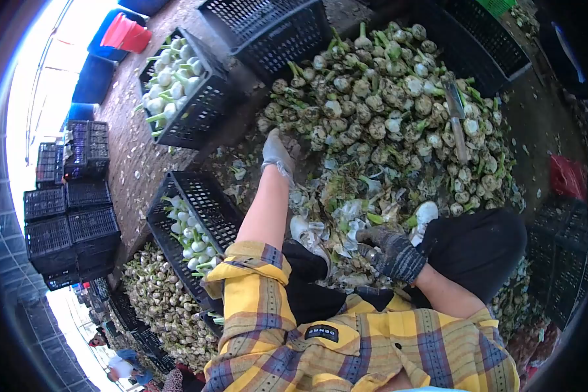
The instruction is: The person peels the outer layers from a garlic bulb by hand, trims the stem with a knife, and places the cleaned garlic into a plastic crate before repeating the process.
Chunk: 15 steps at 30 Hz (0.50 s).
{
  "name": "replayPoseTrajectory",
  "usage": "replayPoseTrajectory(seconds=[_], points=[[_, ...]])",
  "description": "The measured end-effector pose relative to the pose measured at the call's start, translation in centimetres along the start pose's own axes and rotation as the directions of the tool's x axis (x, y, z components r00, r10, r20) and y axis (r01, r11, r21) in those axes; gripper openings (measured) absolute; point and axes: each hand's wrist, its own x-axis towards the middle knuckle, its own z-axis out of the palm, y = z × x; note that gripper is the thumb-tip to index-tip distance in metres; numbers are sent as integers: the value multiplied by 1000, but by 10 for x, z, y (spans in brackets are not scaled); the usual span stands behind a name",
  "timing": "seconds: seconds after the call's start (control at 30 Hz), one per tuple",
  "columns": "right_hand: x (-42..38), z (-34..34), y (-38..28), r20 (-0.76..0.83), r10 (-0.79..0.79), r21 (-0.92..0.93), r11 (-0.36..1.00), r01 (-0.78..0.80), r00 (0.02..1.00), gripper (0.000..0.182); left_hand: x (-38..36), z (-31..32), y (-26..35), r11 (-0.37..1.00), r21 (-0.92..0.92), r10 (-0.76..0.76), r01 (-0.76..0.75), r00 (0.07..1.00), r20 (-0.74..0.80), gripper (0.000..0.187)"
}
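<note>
My left hand [278, 155], in a pale glove, reaches to the left edge of a big heap of dirty, cut-stemmed bulbs [366, 98]. Its fingers are partly hidden, and whether they hold a bulb is unclear. Near my lap, my right hand [392, 253] wears a dark striped glove. Its fingers are bent over the peelings [340, 196], and nothing can be made out in them. A knife [459, 127] with a wooden handle lies on top of the heap at the right.
A black crate of peeled bulbs [188, 124] stands at upper left, another crate [209, 206] beside my left arm. More black crates [72, 238] are stacked at far left. A red bucket [125, 34] is at top left. People [125, 367] are at lower left.
</note>
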Motion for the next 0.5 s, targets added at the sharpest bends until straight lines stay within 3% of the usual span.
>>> replayPoseTrajectory(seconds=[0.03,0.07,0.1,0.17,0.23,0.3,0.37,0.4,0.5], points=[[-1,0,-1,4,22,6,1000,-22,1000,32,2,3,-17,996,91,3,5,996,-89,19],[0,2,4,10,9,33,999,-10,1000,34,22,-6,-31,986,149,-66,72,997,-43,17],[0,1,3,-10,-20,56,998,21,1000,33,43,-15,-46,969,207,-137,134,991,0,30],[-2,2,8,14,7,103,995,-9,1000,33,23,3,-59,929,368,4,24,997,-74,38],[-3,-3,4,38,41,175,983,-47,998,32,69,0,-89,840,496,205,-217,975,80,44],[-2,-7,0,50,41,196,979,-50,998,32,82,10,-100,651,641,358,-407,909,214,51],[1,-11,-1,45,16,165,986,-23,999,31,63,40,-94,357,783,448,-510,828,336,56],[2,-12,0,79,61,223,972,-77,995,33,69,51,-92,346,750,401,-563,812,425,62],[6,-24,-3,132,71,282,954,-106,989,36,76,84,-105,-29,862,537,-506,720,440,64]])
